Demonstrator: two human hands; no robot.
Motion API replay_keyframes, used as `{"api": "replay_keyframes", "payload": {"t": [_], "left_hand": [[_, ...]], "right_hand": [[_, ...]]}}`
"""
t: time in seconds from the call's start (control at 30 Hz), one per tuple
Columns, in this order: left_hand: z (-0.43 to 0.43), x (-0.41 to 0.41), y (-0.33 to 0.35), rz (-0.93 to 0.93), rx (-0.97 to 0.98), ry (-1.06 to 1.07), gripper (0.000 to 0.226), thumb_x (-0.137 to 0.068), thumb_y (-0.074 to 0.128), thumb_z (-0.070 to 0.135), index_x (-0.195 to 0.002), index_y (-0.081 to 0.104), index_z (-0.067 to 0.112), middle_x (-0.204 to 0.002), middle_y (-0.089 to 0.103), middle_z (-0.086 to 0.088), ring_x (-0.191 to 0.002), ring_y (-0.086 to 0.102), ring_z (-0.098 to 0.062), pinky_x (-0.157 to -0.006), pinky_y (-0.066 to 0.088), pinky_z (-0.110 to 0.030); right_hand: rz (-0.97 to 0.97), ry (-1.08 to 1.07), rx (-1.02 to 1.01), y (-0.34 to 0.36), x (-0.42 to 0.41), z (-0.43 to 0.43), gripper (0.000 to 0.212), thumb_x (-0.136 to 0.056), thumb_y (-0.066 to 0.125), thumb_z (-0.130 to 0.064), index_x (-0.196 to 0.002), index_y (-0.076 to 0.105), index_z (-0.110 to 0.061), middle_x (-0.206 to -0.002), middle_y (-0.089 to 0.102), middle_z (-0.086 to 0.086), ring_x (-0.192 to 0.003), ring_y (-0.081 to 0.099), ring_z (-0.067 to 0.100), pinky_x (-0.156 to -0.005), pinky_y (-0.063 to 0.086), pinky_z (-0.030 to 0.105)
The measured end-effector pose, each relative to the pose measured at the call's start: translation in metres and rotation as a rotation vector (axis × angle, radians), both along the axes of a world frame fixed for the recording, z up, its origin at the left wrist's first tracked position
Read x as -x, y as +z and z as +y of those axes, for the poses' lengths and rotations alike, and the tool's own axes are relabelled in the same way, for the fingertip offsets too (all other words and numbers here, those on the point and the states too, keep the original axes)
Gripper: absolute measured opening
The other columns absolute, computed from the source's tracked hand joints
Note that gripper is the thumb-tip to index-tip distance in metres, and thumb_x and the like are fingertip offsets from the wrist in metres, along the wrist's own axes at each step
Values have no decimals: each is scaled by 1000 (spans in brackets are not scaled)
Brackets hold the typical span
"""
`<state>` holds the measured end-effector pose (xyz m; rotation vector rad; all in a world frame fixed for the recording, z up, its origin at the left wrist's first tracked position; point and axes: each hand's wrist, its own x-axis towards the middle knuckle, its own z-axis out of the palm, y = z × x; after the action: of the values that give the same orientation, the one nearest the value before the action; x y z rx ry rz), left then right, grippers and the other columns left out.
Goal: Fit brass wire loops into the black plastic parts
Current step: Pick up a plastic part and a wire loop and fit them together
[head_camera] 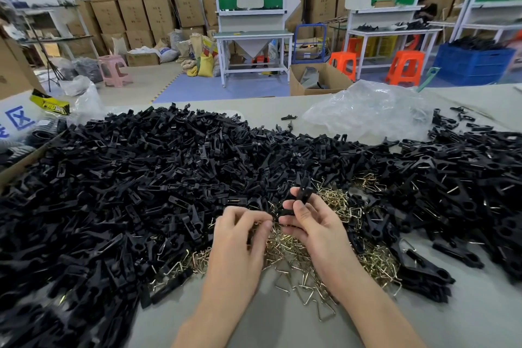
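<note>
The right hand (308,224) grips a black plastic part (303,194) between thumb and curled fingers, so that the part stands nearly upright and its upper end sticks out above the fingertips. The left hand (240,234) sits just beside the right hand, knuckles up and fingers curled, with thumb and forefinger drawn together at the lower end of that part. What lies in the pinch is hidden by the fingers (it may be wire, but I cannot tell), so I cannot tell what this hand holds.

Under both hands, and spreading toward the wrists and out past the right hand, lies a loose tangle of brass wire loops (296,258) on the grey surface (282,328). A few single loops lie apart near the right forearm.

A deep heap of black plastic parts (113,192) fills the surface to the left of the left hand and runs on beyond both hands. More of them, some with wire showing, lie to the right of the right hand. Well beyond the right hand rests a crumpled clear plastic bag (367,110)
</note>
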<state>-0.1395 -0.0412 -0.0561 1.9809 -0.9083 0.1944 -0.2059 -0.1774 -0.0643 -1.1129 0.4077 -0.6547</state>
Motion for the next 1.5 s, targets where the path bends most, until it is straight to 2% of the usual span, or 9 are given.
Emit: {"api": "replay_keyframes", "payload": {"t": [0.13, 0.27, 0.4, 0.5, 0.8, 1.0, 1.2, 1.37, 1.5], "left_hand": [[0, -1, 6, 385, 219, 1, 12, -96, 64, 25, -93, 70, 35, -86, 70, 17, -80, 63, 0, -70, 44, -8], [-3, -6, 7, 750, 458, -61, 10, -96, 65, 18, -92, 74, 17, -85, 76, -4, -73, 68, -8, -66, 53, -20], [-4, -8, 7, 889, 562, -88, 14, -95, 65, 15, -86, 74, 13, -89, 76, -11, -74, 68, -15, -69, 55, -27], [-4, -9, 7, 904, 541, -94, 17, -94, 65, 13, -82, 76, 16, -88, 76, -8, -73, 65, -14, -72, 53, -31], [-5, -7, 6, 894, 451, -80, 16, -92, 66, 16, -80, 76, 20, -76, 71, -1, -67, 61, -9, -67, 49, -29], [-2, -5, 8, 669, 367, -10, 13, -91, 67, 20, -80, 70, 14, -81, 70, -10, -66, 59, -9, -62, 51, -24], [1, -4, 11, 551, 292, 46, 13, -90, 67, 21, -78, 67, 16, -78, 69, -3, -67, 58, -11, -67, 48, -25], [1, -5, 11, 595, 254, 5, 19, -89, 67, 25, -73, 63, 15, -74, 64, -15, -62, 51, -13, -63, 46, -36], [1, -6, 10, 709, 246, -80, 22, -89, 68, 28, -70, 62, 21, -68, 63, -2, -62, 53, -16, -57, 44, -36]], "right_hand": [[35, 36, 172, 3, 4, 4, 27, -96, 63, -7, -111, 72, -28, -100, 76, -4, -90, 74, 15, -78, 58, 24], [113, 53, 375, 7, 5, 8, 39, -93, 68, -1, -114, 72, -35, -106, 77, -10, -96, 71, 5, -85, 53, 17], [152, 57, 504, 3, 5, 12, 47, -93, 68, -2, -111, 71, -46, -110, 68, -16, -105, 67, 3, -93, 50, 17], [193, 57, 602, -1, 5, 12, 44, -95, 66, -7, -124, 68, -40, -109, 63, -19, -106, 66, 4, -97, 50, 21], [210, 6, 770, -4, 7, 11, 51, -96, 65, -8, -122, 61, -52, -109, 58, -22, -104, 64, 4, -92, 49, 17], [215, -8, 777, -4, 7, 11, 48, -96, 66, -6, -128, 65, -40, -108, 59, -22, -103, 64, 3, -90, 49, 15], [229, -25, 823, -4, 7, 12, 47, -95, 66, -6, -130, 64, -38, -106, 57, -22, -100, 64, 3, -88, 47, 13], [220, -50, 830, -2, 8, 13, 47, -94, 68, -6, -121, 66, -44, -109, 60, -23, -101, 64, -1, -86, 45, 7], [205, -37, 780, -1, 9, 14, 53, -92, 68, -3, -113, 64, -52, -111, 66, -24, -102, 66, 1, -86, 48, 10]]}}
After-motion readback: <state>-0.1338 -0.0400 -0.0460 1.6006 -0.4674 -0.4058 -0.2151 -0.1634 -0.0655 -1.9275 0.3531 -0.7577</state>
